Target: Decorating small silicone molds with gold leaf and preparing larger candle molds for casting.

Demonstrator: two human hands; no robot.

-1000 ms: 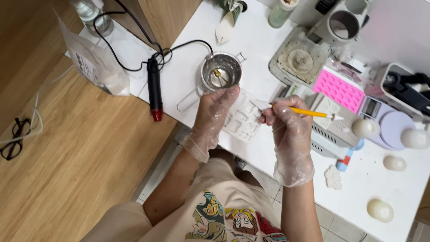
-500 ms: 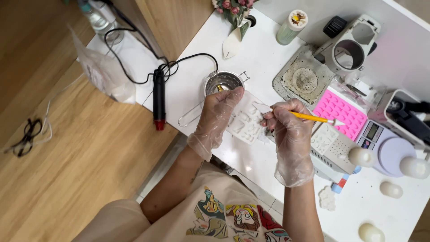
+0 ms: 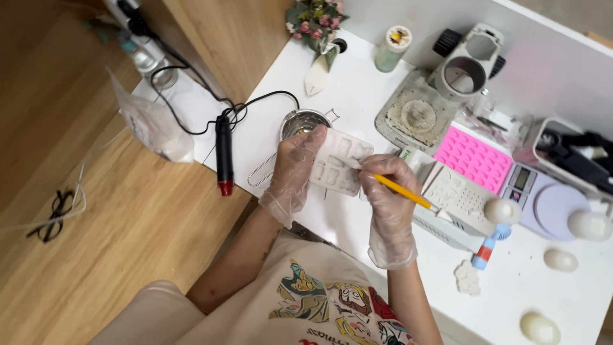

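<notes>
A: Left hand (image 3: 295, 167)?
B: Gloved, clamped on the white silicone mold (image 3: 340, 165), holding it tilted just above the white table (image 3: 357, 223), beside the small metal pot (image 3: 301, 122).
A: Right hand (image 3: 383, 191)?
B: Gloved, fingers closed round a yellow-handled tool (image 3: 402, 193), tip at the mold's right edge. Pink mold (image 3: 476, 158) well to the right.
</notes>
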